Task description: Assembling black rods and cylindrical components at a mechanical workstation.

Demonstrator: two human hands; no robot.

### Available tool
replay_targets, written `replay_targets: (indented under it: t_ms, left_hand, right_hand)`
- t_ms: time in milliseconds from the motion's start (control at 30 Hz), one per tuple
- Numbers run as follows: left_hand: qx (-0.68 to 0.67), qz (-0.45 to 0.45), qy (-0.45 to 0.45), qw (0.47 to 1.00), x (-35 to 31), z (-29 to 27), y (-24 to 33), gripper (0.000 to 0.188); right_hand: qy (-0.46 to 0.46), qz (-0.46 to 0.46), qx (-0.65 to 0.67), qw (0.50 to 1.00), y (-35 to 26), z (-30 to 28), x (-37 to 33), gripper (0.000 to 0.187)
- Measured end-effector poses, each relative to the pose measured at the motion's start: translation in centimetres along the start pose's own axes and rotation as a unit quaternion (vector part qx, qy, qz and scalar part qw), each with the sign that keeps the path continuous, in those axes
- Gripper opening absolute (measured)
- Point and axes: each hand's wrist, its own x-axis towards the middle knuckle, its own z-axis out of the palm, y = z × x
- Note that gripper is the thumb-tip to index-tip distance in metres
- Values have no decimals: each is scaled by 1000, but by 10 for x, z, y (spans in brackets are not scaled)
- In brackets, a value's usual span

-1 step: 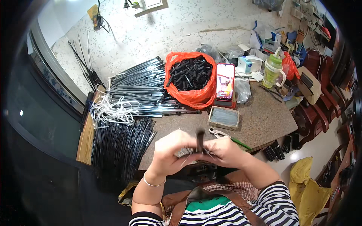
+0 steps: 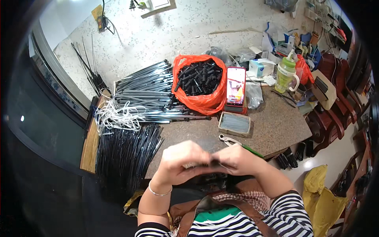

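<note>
Over the table's front edge, my left hand [image 2: 183, 161] and my right hand [image 2: 235, 160] meet at the fingertips, both closed and partly smeared by motion. A small black part [image 2: 214, 160] shows between them, mostly covered by fingers; the left fingers curl over it. A thin pale line crosses the right fingers, too blurred to name. Just beyond the right hand lie pliers [image 2: 231, 140] with a green handle. Behind those sits a small box of thin grey wire pins [image 2: 235, 122]. A red plastic bag [image 2: 209, 104] full of black tubular parts [image 2: 200, 77] stands farther back.
Bundled metal rods [image 2: 146, 94], white cord [image 2: 120, 116] and a pile of black rods [image 2: 126, 150] cover the left side. A phone [image 2: 236, 87] stands upright beside the bag. At right are a green bottle [image 2: 285, 75], a tissue box [image 2: 261, 68] and clutter.
The black part stood upright between my hands before; now it is mostly hidden behind the fingers. My left hand has tipped slightly lower and toward the right hand.
</note>
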Motion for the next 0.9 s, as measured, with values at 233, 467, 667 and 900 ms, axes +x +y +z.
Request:
replay_targets:
  t_ms: [233,467,667,900]
  left_hand:
    - [-66,-182,215,957,23,10,-15,25]
    - [-112,-111,82,984,36,7,-21,37]
    - [-192,-116,231,947,60,-13,-94,29]
    - [409,-235,82,878,99,16,-219,15]
  right_hand:
    - [262,117,-35,957,22,-2,20,31]
    - [360,105,42,926,7,9,20,20]
    - [385,134,98,908,5,-4,-9,18]
    - [322,120,-26,939,22,-14,-3,28]
